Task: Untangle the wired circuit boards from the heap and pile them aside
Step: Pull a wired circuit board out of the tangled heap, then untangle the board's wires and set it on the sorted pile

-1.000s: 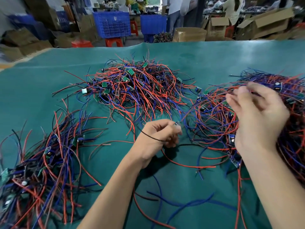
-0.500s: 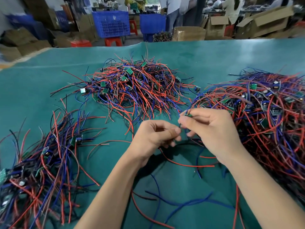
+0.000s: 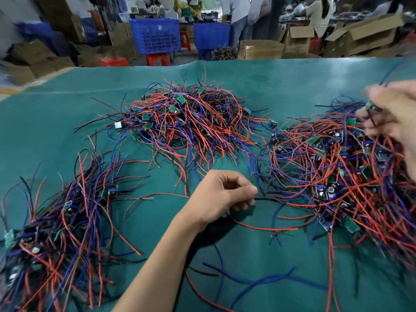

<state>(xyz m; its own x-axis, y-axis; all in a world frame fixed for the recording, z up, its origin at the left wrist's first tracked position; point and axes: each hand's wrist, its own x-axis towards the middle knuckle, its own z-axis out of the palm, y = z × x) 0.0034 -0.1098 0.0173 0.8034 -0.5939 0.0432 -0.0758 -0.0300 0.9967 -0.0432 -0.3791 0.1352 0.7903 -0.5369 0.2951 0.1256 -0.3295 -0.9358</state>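
Three tangles of red, blue and black wires with small green circuit boards lie on the green mat: a middle heap (image 3: 191,124), a large right heap (image 3: 337,174) and a looser pile at the near left (image 3: 56,224). My left hand (image 3: 221,197) rests on the mat between them, its fingers curled and pinched on thin wires that trail to the right. My right hand (image 3: 392,115), blurred by motion, is raised over the far side of the right heap. It pinches a small wired circuit board (image 3: 369,107) whose wires hang toward that heap.
Loose red and blue wires (image 3: 258,280) lie on the mat near me. Beyond the mat's far edge (image 3: 247,61) stand blue crates (image 3: 155,39), cardboard boxes (image 3: 261,49), red stools and several people.
My right hand left my left hand at the middle and swung up and right over the right heap, now gripping a board. My left hand has stayed in place.
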